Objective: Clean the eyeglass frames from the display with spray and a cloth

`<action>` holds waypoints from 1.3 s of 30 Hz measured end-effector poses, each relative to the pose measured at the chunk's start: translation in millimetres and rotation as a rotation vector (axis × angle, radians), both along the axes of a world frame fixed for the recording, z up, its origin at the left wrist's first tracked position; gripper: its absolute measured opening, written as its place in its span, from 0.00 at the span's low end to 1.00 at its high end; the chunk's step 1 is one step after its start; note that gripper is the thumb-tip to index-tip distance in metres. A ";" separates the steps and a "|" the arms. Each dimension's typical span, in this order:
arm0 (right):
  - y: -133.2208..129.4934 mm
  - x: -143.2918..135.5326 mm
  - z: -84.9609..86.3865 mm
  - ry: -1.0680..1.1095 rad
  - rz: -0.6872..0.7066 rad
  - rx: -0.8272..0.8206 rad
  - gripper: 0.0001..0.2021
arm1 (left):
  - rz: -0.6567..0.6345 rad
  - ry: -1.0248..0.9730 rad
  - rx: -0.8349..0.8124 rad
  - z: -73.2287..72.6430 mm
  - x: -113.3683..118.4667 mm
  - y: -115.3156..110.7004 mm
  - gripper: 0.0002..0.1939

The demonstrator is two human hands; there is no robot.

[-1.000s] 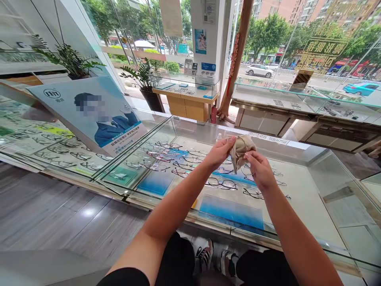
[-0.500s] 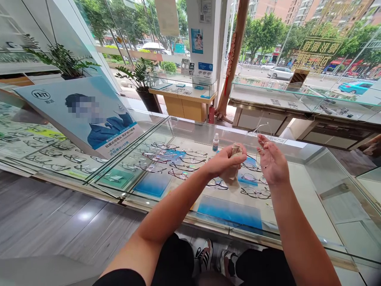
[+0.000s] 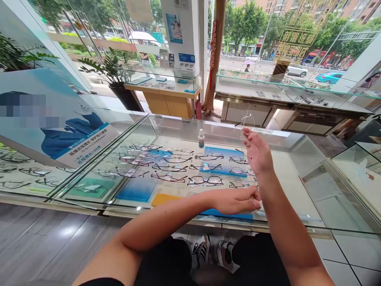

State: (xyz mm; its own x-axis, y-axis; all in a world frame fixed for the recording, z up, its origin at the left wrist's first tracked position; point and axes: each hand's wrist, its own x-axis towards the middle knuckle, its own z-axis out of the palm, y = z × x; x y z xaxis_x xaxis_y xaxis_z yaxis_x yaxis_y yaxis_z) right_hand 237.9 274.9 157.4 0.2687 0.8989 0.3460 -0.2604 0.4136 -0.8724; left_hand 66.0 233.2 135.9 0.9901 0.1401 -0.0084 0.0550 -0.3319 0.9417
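Observation:
My right hand [image 3: 259,153] is raised over the glass display case [image 3: 297,174], its fingers closed on a pair of thin-rimmed eyeglasses [image 3: 251,116]. One lens rim and a temple stick up above the fingertips. Lower down, my left hand [image 3: 236,200] is closed beside my right forearm. Only a pale sliver of the cloth [image 3: 260,205] shows at its fingertips; the forearm hides the rest. Under both hands, several rows of eyeglasses [image 3: 205,180] lie in the case, some on blue sheets. A small white bottle [image 3: 201,139] stands upright behind these rows.
A large poster board [image 3: 56,119] leans at the left. A yellow item [image 3: 165,199] lies near the case's front edge. Farther back are a smaller display case [image 3: 166,95], a potted plant [image 3: 114,73], a red fire extinguisher [image 3: 198,109] and another glass counter [image 3: 244,89].
My left hand has lowered from beside the eyeglasses to near my right forearm, and the cloth is now mostly hidden. My right hand still holds the eyeglasses. The view has turned right.

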 end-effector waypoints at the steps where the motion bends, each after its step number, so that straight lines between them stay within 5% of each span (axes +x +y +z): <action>1: -0.1 0.3 0.1 0.003 0.001 -0.003 0.13 | -0.043 0.010 0.089 -4.6 2.0 -1.3 0.11; 7: -2.4 10.2 6.1 -0.004 -0.013 0.019 0.14 | -0.179 -0.127 0.610 -30.8 10.0 0.2 0.08; 12: -4.0 18.9 10.8 -0.016 -0.055 0.010 0.16 | -0.233 -0.078 0.605 -39.0 12.5 -0.7 0.08; 16: -3.7 16.6 10.5 -0.064 -0.058 0.001 0.18 | -0.216 -0.019 0.595 -37.9 12.8 -2.0 0.12; 22: -3.0 16.0 9.0 -0.047 -0.031 0.027 0.14 | -0.134 0.092 0.888 -22.6 -3.4 -1.2 0.28; 24: -2.6 17.1 8.3 -0.028 -0.027 0.032 0.13 | -0.113 0.189 0.899 -14.2 -10.4 -0.3 0.23; 27: -2.0 17.6 7.4 -0.027 -0.033 0.026 0.13 | -0.148 0.256 0.821 -0.9 -16.2 1.7 0.10; 32: -1.7 19.9 9.0 -0.049 -0.077 0.010 0.16 | -0.118 0.118 0.502 18.4 -20.8 18.4 0.04; 34: -1.5 23.6 10.2 -0.029 -0.097 0.016 0.16 | 0.052 0.031 0.321 21.7 -23.9 34.2 0.12; 39: -0.1 36.0 10.7 0.007 -0.136 0.041 0.15 | 0.775 -0.231 -0.256 13.2 -30.9 86.2 0.16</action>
